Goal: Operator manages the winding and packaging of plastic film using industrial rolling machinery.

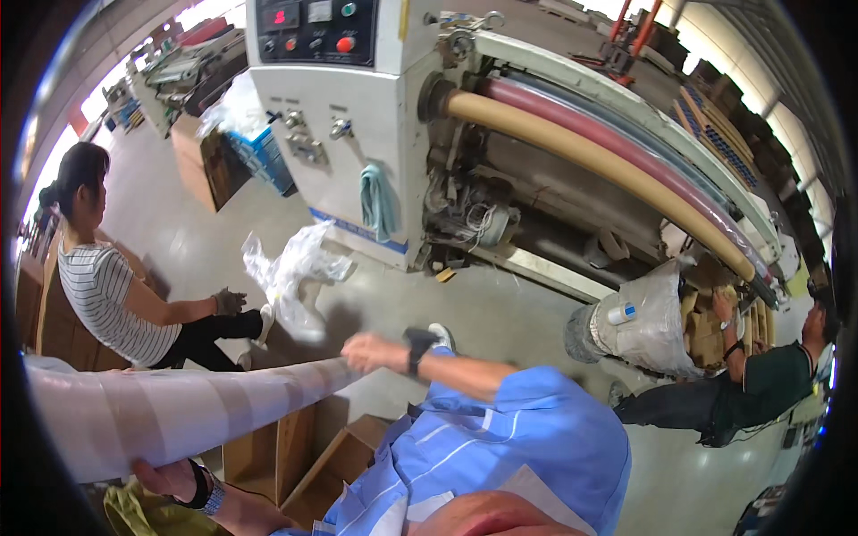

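A long roll wrapped in pale film (188, 406), banded in white and brown, lies across the lower left. From below, my left hand (165, 480) grips its thick near part; most of those fingers are hidden under the roll. My right hand (375, 354) is closed at the roll's narrower right end, and the exact finger hold there cannot be made out. Dark bands circle both my wrists. Beneath the roll stand open cardboard boxes (353, 447).
A white machine with a control panel (375, 107) carries a long tan roller (590, 156). Crumpled clear plastic (299, 272) lies on the floor. One person (116, 295) sits at left; another (769, 384) works at right beside a plastic-wrapped bin (648, 308).
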Action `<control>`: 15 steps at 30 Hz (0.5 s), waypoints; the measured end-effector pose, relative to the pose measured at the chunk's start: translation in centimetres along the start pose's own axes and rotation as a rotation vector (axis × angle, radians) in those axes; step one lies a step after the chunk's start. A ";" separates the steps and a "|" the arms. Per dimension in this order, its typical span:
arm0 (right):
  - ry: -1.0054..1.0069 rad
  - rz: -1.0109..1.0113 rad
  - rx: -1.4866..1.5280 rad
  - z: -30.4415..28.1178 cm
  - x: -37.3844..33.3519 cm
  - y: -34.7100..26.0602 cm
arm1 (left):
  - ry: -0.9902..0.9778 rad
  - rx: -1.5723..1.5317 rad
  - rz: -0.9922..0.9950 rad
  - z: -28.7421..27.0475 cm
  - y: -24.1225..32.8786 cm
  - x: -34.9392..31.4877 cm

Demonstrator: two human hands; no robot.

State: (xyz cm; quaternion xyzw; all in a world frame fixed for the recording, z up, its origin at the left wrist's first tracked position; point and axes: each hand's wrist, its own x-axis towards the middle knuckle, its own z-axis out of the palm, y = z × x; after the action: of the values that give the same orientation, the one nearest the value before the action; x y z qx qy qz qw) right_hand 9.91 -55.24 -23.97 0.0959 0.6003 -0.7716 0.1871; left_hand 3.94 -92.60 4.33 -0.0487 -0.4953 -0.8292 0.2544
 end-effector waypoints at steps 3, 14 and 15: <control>0.734 -0.572 -0.724 -12.2 -4.4 -14.0 | -0.059 0.071 0.025 1.8 -3.7 3.5; 1.506 0.221 -1.311 -57.1 -13.5 -36.7 | -0.043 0.192 0.037 15.8 -14.0 9.4; 1.482 0.228 -1.302 -58.2 -13.4 -36.5 | -0.037 0.202 0.029 17.1 -14.8 9.3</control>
State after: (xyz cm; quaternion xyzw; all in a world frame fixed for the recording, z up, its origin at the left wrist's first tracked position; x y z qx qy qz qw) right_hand 2.92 10.69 -1.63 0.4896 0.8595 -0.0138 -0.1461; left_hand -13.99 -76.04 4.27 -0.0453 -0.5802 -0.7702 0.2609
